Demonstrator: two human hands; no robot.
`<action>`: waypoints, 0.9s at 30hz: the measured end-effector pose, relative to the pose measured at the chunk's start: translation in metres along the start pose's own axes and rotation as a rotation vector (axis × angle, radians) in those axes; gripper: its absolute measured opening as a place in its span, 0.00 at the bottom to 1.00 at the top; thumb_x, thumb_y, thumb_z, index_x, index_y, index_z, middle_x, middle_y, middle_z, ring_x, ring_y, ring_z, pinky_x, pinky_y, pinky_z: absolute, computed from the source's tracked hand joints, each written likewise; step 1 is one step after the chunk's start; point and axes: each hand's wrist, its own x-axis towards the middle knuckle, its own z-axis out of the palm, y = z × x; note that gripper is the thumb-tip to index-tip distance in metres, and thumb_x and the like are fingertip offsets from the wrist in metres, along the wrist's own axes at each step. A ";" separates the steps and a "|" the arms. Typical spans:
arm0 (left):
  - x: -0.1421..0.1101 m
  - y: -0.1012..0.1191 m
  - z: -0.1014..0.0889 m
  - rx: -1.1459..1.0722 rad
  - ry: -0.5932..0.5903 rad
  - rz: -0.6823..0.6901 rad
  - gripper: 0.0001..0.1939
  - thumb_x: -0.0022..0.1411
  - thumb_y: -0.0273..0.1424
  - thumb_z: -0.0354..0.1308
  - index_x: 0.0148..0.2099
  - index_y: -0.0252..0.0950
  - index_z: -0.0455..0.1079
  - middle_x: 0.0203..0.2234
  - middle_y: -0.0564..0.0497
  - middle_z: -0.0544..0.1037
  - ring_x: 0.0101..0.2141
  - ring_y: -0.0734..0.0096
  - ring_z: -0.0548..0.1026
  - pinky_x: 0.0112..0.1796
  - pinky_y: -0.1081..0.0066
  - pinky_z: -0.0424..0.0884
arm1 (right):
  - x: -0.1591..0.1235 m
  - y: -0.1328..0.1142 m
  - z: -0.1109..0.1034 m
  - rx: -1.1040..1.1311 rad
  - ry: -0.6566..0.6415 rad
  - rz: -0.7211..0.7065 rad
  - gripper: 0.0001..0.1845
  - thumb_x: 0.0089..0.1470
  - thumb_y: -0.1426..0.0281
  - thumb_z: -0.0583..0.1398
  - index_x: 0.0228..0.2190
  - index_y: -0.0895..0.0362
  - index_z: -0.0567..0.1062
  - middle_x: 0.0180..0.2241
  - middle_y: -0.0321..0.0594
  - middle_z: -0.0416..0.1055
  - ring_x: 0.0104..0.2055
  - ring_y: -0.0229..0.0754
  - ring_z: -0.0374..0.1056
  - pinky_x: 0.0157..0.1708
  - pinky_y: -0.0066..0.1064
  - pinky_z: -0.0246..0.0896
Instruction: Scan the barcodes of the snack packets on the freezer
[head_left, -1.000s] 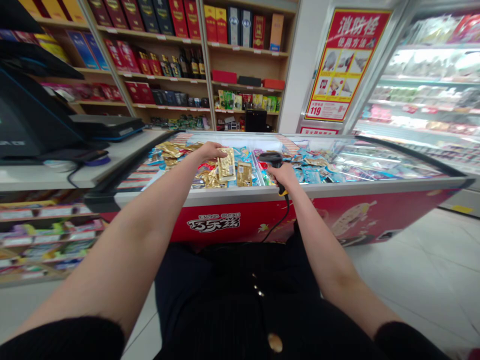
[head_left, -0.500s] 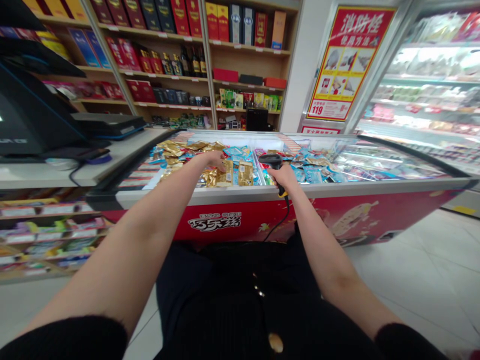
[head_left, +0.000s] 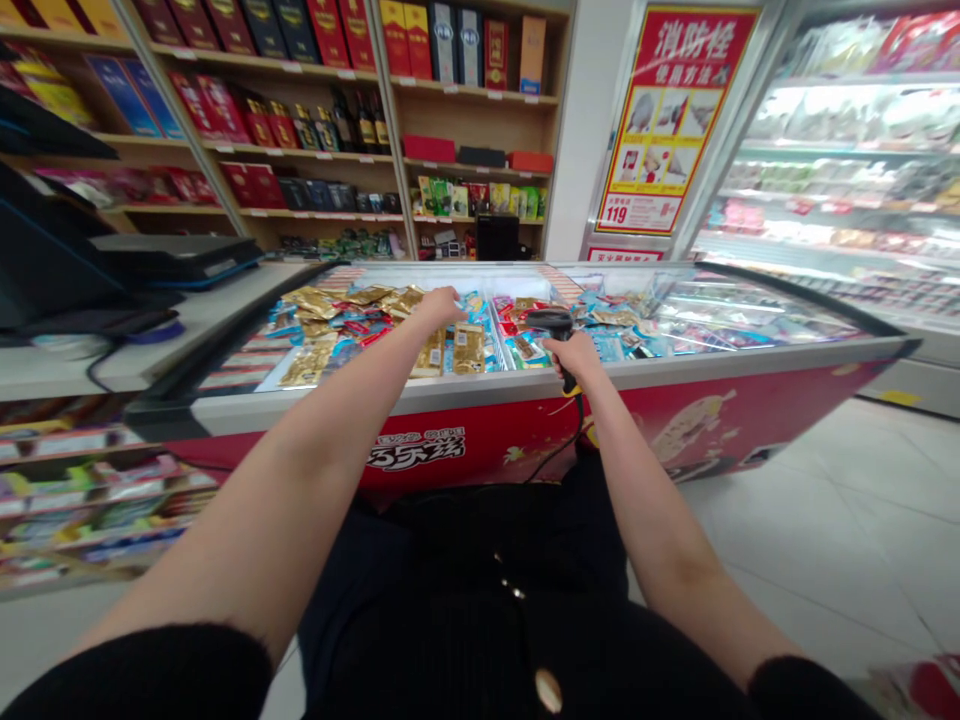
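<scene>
My left hand (head_left: pixel 442 303) reaches into the open chest freezer (head_left: pixel 675 365) and hovers over blue and gold ice-cream packets. Its fingers point away from me and hide behind the back of the hand, so I cannot see whether they grip anything. Two gold packets (head_left: pixel 469 350) lie just below it by the near rim. My right hand (head_left: pixel 576 357) is closed round the handle of a black barcode scanner (head_left: pixel 550 320), held above the freezer's front rim. The scanner's cable (head_left: pixel 559 450) hangs down the red front.
A checkout counter (head_left: pixel 150 360) with a dark register screen (head_left: pixel 45 260) stands on the left. Wooden shelves (head_left: pixel 450 95) of boxes and bottles fill the back wall. A red poster (head_left: pixel 667 120) and a lit refrigerated display (head_left: pixel 825 150) are on the right.
My left hand held up a gold packet, lowered it into the freezer, then moved farther in without it. My right hand and the scanner barely moved. The view shifted slightly.
</scene>
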 end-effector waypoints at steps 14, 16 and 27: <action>-0.005 0.113 0.071 -0.123 -0.264 0.153 0.22 0.33 0.32 0.77 0.35 0.34 0.80 0.35 0.38 0.82 0.51 0.39 0.76 0.50 0.62 0.72 | 0.014 0.044 -0.042 0.073 0.092 0.077 0.11 0.54 0.71 0.63 0.25 0.55 0.67 0.15 0.31 0.64 0.14 0.35 0.60 0.14 0.26 0.60; -0.004 0.115 0.078 -0.134 -0.282 0.130 0.24 0.28 0.30 0.79 0.33 0.36 0.79 0.34 0.41 0.81 0.52 0.38 0.75 0.50 0.63 0.71 | 0.014 0.047 -0.043 0.072 0.091 0.085 0.11 0.55 0.71 0.63 0.25 0.55 0.67 0.14 0.30 0.64 0.14 0.35 0.60 0.15 0.26 0.59; -0.012 0.104 0.063 -0.535 -0.397 -0.108 0.21 0.31 0.20 0.78 0.25 0.35 0.68 0.25 0.44 0.78 0.42 0.47 0.80 0.39 0.62 0.77 | 0.006 0.039 -0.036 0.077 0.064 0.082 0.11 0.54 0.73 0.63 0.23 0.56 0.67 0.14 0.30 0.63 0.14 0.36 0.60 0.14 0.26 0.59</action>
